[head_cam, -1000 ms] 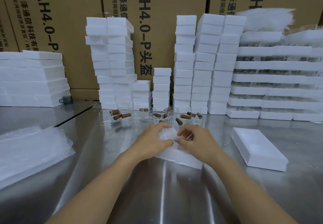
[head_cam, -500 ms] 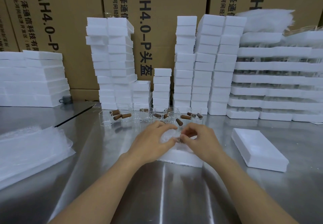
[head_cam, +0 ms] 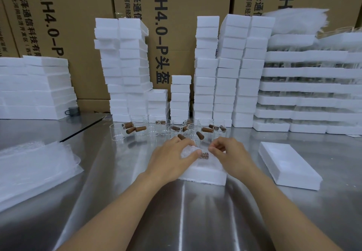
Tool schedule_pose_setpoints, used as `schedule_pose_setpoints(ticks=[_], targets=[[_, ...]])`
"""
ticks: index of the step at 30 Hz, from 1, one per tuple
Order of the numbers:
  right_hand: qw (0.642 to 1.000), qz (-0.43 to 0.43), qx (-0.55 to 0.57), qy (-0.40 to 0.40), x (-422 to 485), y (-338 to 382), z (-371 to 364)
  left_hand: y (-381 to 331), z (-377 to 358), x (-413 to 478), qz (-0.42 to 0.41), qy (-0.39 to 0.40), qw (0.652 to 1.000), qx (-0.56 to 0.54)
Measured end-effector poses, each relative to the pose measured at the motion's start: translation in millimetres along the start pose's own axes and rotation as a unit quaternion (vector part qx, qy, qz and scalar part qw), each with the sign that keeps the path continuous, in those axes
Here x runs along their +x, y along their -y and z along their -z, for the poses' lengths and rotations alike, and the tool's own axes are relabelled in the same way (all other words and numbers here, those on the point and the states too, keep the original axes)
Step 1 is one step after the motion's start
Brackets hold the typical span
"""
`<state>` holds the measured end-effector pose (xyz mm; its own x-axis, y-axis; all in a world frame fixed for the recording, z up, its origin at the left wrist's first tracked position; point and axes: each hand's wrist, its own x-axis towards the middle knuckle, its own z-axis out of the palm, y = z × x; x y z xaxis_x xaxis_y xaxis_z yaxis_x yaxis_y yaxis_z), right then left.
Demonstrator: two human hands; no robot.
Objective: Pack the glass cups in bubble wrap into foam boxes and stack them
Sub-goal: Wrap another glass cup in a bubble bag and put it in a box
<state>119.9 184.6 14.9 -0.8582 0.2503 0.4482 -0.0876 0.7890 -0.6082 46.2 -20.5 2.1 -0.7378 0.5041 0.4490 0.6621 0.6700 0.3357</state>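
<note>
A glass cup wrapped in bubble wrap (head_cam: 189, 152), its brown handle sticking out to the right, lies in an open white foam box (head_cam: 204, 175) at the table's middle. My left hand (head_cam: 172, 157) grips the wrapped cup from the left, thumb on top of the wrap. My right hand (head_cam: 228, 153) is over the box's right side with curled fingers at the wrap's edge near the handle. Several bare glass cups (head_cam: 168, 129) with brown handles stand just behind the box.
A foam lid (head_cam: 288, 165) lies to the right on the steel table (head_cam: 182, 211). A pile of bubble wrap sheets (head_cam: 33, 170) lies at the left. Stacked foam boxes (head_cam: 221, 70) and foam trays (head_cam: 311, 86) line the back, before cardboard cartons (head_cam: 172, 15).
Both hands have pushed the wrapped cup lower into the foam box. The brown handle now shows between my hands.
</note>
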Motion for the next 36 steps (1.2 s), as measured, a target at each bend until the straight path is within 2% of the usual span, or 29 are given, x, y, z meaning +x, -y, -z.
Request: schedule_pose_setpoints(ticks=[9, 16, 19, 25, 28, 32, 34, 36], targets=[[0.998, -0.017, -0.055, -0.009, 1.2, -7.4, -2.7, -1.4, -3.1, 1.1, 0.021, -0.013, 0.999, -0.021], [0.993, -0.090, -0.068, -0.044, 0.5, -13.6, 3.9, -1.8, -2.0, 0.0, 0.016, -0.013, 0.999, -0.031], [0.986, -0.127, -0.100, -0.048, -3.1, -19.2, 8.3, -2.1, -3.2, -1.2, 0.016, -0.008, 0.998, -0.068], [0.969, -0.198, -0.147, 0.000, -9.9, -26.2, 16.9, -3.9, -1.8, -1.6, 0.019, -0.017, 0.997, -0.079], [0.979, -0.184, -0.091, -0.007, -8.8, -25.3, 16.2, -4.5, 0.3, -3.5, 0.007, -0.029, 0.997, -0.070], [0.982, -0.185, 0.030, 0.026, -3.0, -16.3, 9.1, -7.1, 5.9, -4.0, -0.067, -0.045, 0.997, 0.007], [0.984, -0.173, 0.007, 0.036, -2.5, -16.0, 4.4, -7.2, 6.4, -4.0, -0.084, -0.036, 0.995, 0.036], [0.986, -0.164, -0.028, 0.031, -3.4, -16.2, 2.0, -5.8, 7.0, -3.7, -0.081, -0.026, 0.996, 0.020]])
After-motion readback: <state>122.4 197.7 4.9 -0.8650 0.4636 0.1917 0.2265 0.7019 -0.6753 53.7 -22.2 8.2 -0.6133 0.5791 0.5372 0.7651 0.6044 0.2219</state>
